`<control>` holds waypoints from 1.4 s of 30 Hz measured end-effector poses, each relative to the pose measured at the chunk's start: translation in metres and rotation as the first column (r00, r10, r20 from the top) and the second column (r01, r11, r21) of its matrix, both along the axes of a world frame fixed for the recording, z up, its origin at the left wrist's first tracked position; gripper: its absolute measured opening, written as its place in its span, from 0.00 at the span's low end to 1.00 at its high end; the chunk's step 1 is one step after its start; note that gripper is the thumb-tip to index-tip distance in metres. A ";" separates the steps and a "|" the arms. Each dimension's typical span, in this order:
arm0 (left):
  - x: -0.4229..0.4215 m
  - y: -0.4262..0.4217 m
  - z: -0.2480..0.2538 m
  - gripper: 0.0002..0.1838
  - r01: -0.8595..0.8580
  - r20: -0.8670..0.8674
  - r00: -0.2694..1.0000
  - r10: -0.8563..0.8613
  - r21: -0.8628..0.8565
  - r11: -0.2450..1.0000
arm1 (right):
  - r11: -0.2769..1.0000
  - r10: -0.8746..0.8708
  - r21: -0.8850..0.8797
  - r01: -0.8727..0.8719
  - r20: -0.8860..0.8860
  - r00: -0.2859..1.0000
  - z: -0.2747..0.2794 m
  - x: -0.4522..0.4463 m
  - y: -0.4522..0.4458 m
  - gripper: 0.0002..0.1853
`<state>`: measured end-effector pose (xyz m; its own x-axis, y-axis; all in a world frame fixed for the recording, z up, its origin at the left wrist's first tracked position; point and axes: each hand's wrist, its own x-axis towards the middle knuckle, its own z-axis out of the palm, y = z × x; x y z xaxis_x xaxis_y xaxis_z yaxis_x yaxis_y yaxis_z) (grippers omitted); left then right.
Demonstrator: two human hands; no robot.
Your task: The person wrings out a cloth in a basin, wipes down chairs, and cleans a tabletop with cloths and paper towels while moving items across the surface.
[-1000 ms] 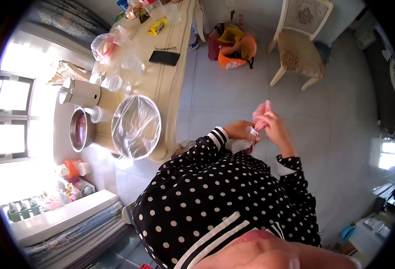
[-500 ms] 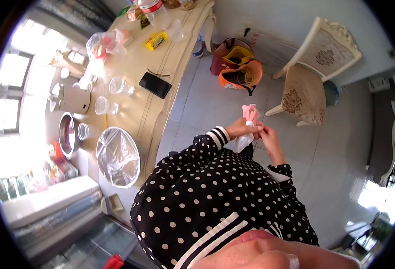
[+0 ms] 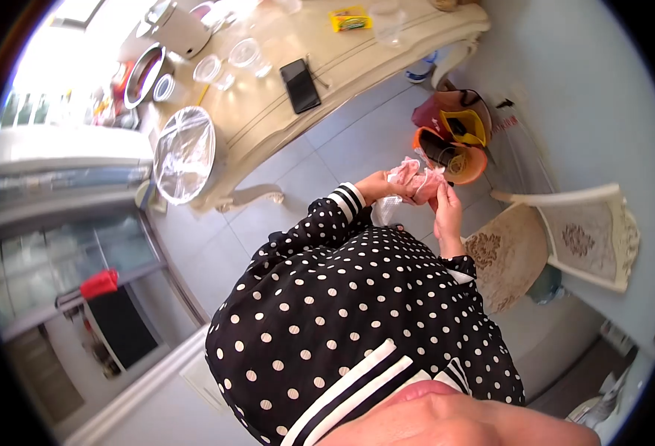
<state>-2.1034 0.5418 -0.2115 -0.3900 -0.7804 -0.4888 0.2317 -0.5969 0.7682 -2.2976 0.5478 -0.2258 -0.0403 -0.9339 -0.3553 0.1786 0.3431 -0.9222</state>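
Pink bundle (image 3: 419, 186) | left fingers (image 3: 384, 182), right fingers (image 3: 444, 199) clamped on it | orange bag (image 3: 475, 165), chair (image 3: 519, 249) close by

My left hand (image 3: 376, 186) and right hand (image 3: 449, 213) both hold a crumpled pink bundle (image 3: 421, 186); on the table (image 3: 350, 53) sit a black phone (image 3: 299, 86) and plastic-covered basin (image 3: 185, 156).

You could read no word, brand or number for certain. At the top of the frame, right of centre, the yellow packet (image 3: 350, 19) on the counter (image 3: 257, 115) bore dark print too small for you to make out. At upper right, the red marks (image 3: 507, 121) were too blurred to read.
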 end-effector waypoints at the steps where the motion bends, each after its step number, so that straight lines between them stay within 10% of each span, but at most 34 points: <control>1: 0.002 0.000 0.001 0.18 -0.084 -0.021 0.996 0.085 0.015 0.996 | 0.998 -0.032 0.062 0.026 0.101 0.994 0.001 0.006 -0.009 0.15; 6: 0.036 -0.012 -0.010 0.17 -0.188 0.243 0.949 0.199 -0.069 0.980 | 0.975 0.015 0.203 -0.091 0.348 0.938 -0.002 0.019 -0.062 0.16; 9: 0.063 -0.016 0.002 0.19 -0.154 0.513 0.825 0.238 -0.200 0.967 | 0.901 0.373 0.135 -0.412 0.243 0.895 -0.002 0.032 -0.081 0.18; 11: 0.076 -0.017 -0.013 0.20 -0.213 0.610 0.669 0.424 -0.389 0.896 | 0.820 0.467 -0.175 -0.546 -0.348 0.813 -0.016 0.044 -0.088 0.25; 13: 0.082 -0.012 -0.019 0.23 -0.279 0.615 0.594 0.519 -0.449 0.849 | 0.656 0.562 -0.192 -0.730 -0.521 0.642 -0.023 0.043 -0.094 0.30; 16: 0.095 -0.004 -0.008 0.23 -0.181 0.773 0.427 0.469 -0.435 0.882 | 0.708 0.703 0.198 -0.678 -0.114 0.702 -0.024 0.035 -0.113 0.22; 22: 0.078 -0.012 0.011 0.20 0.011 0.907 0.297 0.299 -0.317 0.948 | 0.541 0.841 0.214 -0.813 -0.130 0.526 0.002 0.031 -0.145 0.17; 23: 0.076 -0.016 0.009 0.19 0.051 0.914 0.247 0.321 -0.343 0.938 | 0.631 0.738 0.298 -0.716 0.052 0.672 0.006 0.030 -0.145 0.17; 27: 0.073 -0.028 -0.023 0.18 -0.145 0.692 0.545 0.474 -0.479 0.866 | 0.555 0.754 0.291 -0.779 0.220 0.619 0.021 -0.007 -0.156 0.19; 30: 0.069 -0.036 -0.002 0.16 -0.319 0.431 0.770 0.471 -0.379 0.869 | 0.776 0.517 -0.133 -0.617 -0.427 0.742 0.028 -0.027 -0.158 0.14; 33: 0.053 -0.039 0.067 0.16 -0.532 -0.052 0.846 0.530 -0.142 0.835 | 0.804 0.208 -0.438 -0.403 -0.428 0.880 0.066 -0.040 -0.146 0.09; 35: 0.063 -0.052 -0.003 0.18 -0.137 0.479 0.806 0.347 -0.420 0.897 | 0.742 0.048 -0.440 -0.506 -0.718 0.694 0.054 -0.047 -0.153 0.09; 37: 0.068 -0.056 -0.042 0.19 0.263 0.919 0.364 0.153 -0.259 0.929 | 0.731 0.327 -0.237 -0.640 -0.701 0.633 -0.007 -0.071 -0.157 0.09; 40: 0.053 -0.068 -0.022 0.14 -0.064 0.701 0.562 0.439 -0.492 0.868 | 0.760 0.314 -0.337 -0.556 -0.559 0.768 0.007 -0.063 -0.173 0.10; 42: 0.052 -0.067 -0.005 0.16 -0.334 0.426 0.813 0.397 -0.218 0.917 | 0.809 0.365 -0.298 -0.506 -0.420 0.831 0.026 -0.068 -0.162 0.12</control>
<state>-2.0510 0.4745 -0.2167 0.1763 -0.8880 -0.4247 0.0211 -0.4280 0.9035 -2.3659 0.3853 -0.2000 0.3571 -0.9340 -0.0097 -0.2389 -0.0813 -0.9676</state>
